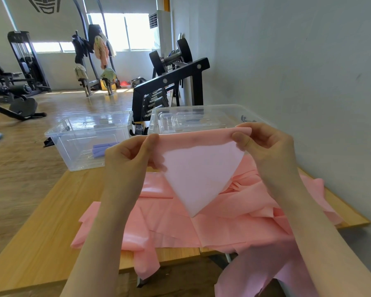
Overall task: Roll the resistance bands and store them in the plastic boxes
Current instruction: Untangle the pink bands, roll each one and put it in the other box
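Note:
I hold the end of a pink resistance band [199,168] stretched flat above the wooden table [41,243]. My left hand [129,159] pinches its left corner and my right hand [263,144] pinches its right corner. The held piece hangs down to a point. The remaining pink band [223,215] lies crumpled on the table and spills over the front edge. Two clear plastic boxes stand at the table's far end: the left box [77,133] holds purple rolled bands [103,148], while the right box [201,118] sits behind my hands.
A grey wall [308,71] runs along the right side of the table. A black dumbbell rack [171,82] stands behind the boxes. Gym machines [19,82] fill the far left of the wooden floor.

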